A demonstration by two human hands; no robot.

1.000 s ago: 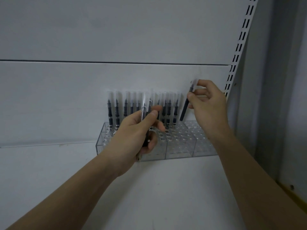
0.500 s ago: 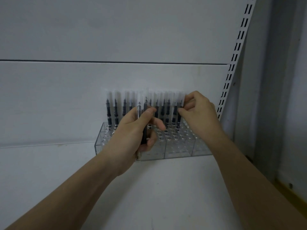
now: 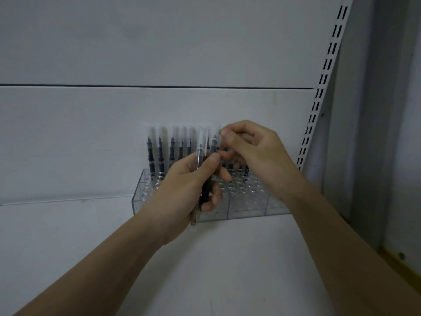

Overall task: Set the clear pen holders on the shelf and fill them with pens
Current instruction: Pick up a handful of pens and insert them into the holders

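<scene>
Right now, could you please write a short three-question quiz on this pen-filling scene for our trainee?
1. True or false: the holder stands on the shelf against the back wall.
2. Which hand grips a bundle of pens: the left hand or the right hand?
3. Which rows of the holder are unfilled? A) back B) front

Key: 1 true; 2 left; 3 B. The standing pens fill the back row.
</scene>
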